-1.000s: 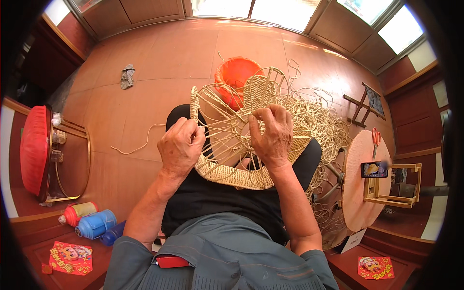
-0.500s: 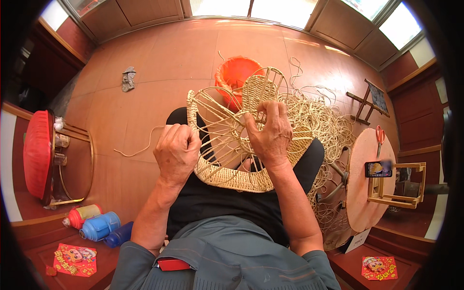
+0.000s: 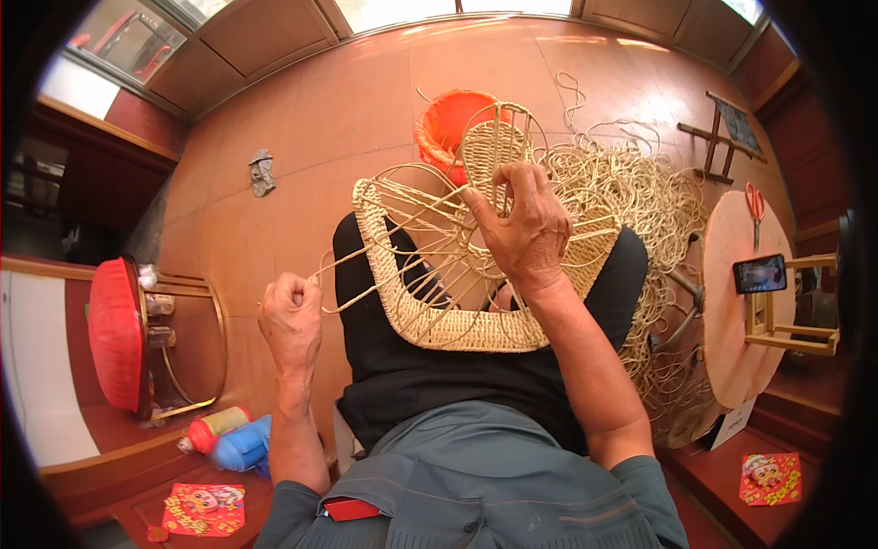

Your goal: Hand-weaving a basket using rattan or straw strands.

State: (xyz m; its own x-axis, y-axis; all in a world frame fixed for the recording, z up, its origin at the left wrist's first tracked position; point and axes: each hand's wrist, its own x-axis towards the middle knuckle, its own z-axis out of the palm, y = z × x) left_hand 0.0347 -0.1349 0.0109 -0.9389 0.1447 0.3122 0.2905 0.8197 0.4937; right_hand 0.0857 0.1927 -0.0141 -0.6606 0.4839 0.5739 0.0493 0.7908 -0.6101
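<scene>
Across my thighs rests a partly woven frame (image 3: pixel 471 331) wrapped in straw-coloured cord, with bare strands fanning across its middle. An upright woven oval panel (image 3: pixel 480 151) rises at its far side. Off the frame's left edge, my left hand (image 3: pixel 291 316) is closed in a pinch on the cord (image 3: pixel 352 259), which runs taut from the fingers to the frame. My right hand (image 3: pixel 523 220) is over the frame's centre, thumb and fingers closed in a pinch around a strand beside the oval panel.
A large tangle of loose cord (image 3: pixel 631 201) covers the floor at the right. Beyond the frame stands a red bucket (image 3: pixel 439 123). A round table (image 3: pixel 732 311) at the right bears red scissors (image 3: pixel 755 203) and a phone (image 3: pixel 761 274). A red-cushioned stool (image 3: pixel 117 334) and bottles (image 3: pixel 240 446) are at the left.
My left hand has moved left and toward me, away from the frame, drawing the cord out taut. My right hand stays by the oval panel. The whole view has shifted a little.
</scene>
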